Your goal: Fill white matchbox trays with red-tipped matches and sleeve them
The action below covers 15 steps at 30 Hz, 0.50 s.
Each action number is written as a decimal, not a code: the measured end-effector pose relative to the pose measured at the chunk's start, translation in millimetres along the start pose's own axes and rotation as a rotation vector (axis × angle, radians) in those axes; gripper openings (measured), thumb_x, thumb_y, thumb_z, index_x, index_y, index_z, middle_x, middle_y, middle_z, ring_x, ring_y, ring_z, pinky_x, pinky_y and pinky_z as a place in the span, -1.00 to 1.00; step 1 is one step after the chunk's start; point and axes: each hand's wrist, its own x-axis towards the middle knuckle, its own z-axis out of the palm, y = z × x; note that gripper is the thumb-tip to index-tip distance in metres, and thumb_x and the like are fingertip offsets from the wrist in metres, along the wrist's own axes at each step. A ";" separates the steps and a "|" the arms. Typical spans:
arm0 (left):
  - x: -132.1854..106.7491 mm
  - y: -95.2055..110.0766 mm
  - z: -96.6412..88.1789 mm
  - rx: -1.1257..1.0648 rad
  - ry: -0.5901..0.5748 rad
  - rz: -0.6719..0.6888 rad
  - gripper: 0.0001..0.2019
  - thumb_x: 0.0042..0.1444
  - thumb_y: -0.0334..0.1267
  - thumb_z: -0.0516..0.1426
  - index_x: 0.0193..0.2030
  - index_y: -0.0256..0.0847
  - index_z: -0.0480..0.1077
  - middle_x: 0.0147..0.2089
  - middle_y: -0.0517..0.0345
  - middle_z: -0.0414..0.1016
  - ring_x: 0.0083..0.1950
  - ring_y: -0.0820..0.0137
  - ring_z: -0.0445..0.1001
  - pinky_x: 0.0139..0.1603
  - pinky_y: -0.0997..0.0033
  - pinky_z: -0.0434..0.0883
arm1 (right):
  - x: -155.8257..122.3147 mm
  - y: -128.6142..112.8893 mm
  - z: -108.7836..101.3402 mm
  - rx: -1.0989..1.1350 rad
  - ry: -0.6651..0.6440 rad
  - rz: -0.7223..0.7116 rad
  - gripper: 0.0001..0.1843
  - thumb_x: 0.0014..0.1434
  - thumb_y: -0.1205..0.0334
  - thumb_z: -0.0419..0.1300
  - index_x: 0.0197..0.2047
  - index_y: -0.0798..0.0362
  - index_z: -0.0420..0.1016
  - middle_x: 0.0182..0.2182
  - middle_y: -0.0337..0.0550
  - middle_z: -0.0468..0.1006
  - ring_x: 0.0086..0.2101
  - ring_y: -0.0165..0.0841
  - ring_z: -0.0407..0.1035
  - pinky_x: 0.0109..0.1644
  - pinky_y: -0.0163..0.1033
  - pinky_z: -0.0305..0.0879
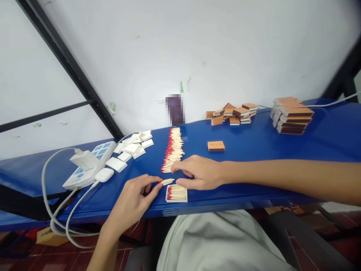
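Observation:
My left hand (pixel 137 195) pinches a few red-tipped matches (pixel 167 182) between thumb and fingertips, just above an open white matchbox tray (pixel 177 201). Inside that tray lies a layer of matches (pixel 177 192), red heads to the left. My right hand (pixel 199 173) reaches in from the right with its index finger stretched to the near end of a long row of loose matches (pixel 174 148). Its thumb is apart from the index finger, by the tray's upper right corner. The other fingers are curled under and partly hidden.
White empty-looking trays (pixel 132 147) lie piled at the left, beside a power strip (pixel 96 162) with cables and a white earphone case (pixel 104 174). One matchbox sleeve (pixel 216 146) lies alone; more sit in a loose pile (pixel 234 113) and a stack (pixel 291 114) along the wall.

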 end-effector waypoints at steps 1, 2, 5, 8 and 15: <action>0.4 0.7 -0.6 0.006 -0.004 -0.001 -0.68 0.35 -0.01 0.05 -0.04 -0.11 0.54 -0.46 0.25 0.31 -0.45 0.42 0.26 -0.39 0.42 0.19 | -0.2 0.1 0.9 -0.012 0.000 -0.017 -0.66 0.31 0.08 0.07 0.02 0.13 0.40 -0.31 -0.13 0.53 -0.41 -0.37 0.32 -0.30 -0.27 0.20; 0.7 1.4 -1.3 0.012 -0.009 -0.001 -0.68 0.36 -0.01 0.04 -0.04 -0.12 0.54 -0.45 0.24 0.34 -0.43 0.41 0.28 -0.38 0.42 0.20 | -0.3 0.4 1.8 -0.024 -0.004 -0.033 -0.63 0.30 0.06 0.09 0.03 0.14 0.40 -0.25 -0.07 0.53 -0.36 -0.33 0.34 -0.26 -0.24 0.23; 2.0 3.7 -3.0 0.034 -0.024 0.009 -0.68 0.37 -0.02 0.03 -0.05 -0.12 0.54 -0.39 0.19 0.42 -0.39 0.39 0.35 -0.32 0.40 0.24 | 0.3 1.7 3.6 -0.020 -0.035 -0.076 -0.51 0.23 -0.02 0.16 0.08 0.17 0.35 -0.10 0.05 0.50 -0.20 -0.22 0.38 -0.13 -0.14 0.30; 3.6 5.5 -3.5 0.067 -0.035 0.015 -0.67 0.37 -0.03 0.01 -0.05 -0.11 0.54 -0.37 0.18 0.44 -0.36 0.36 0.38 -0.29 0.37 0.24 | 2.0 3.4 3.7 0.035 -0.055 -0.112 -0.41 0.18 -0.08 0.22 0.14 0.12 0.29 0.00 0.06 0.45 -0.07 -0.19 0.36 0.01 -0.10 0.31; 8.1 12.7 0.0 0.186 -0.021 0.008 -0.69 0.36 -0.01 0.02 -0.07 -0.09 0.53 -0.56 0.29 0.32 -0.46 0.34 0.28 -0.23 0.30 0.17 | 2.3 3.4 2.9 0.080 -0.048 -0.165 -0.40 0.12 -0.01 0.29 0.14 0.06 0.26 -0.06 -0.05 0.47 -0.14 -0.27 0.38 -0.04 -0.19 0.30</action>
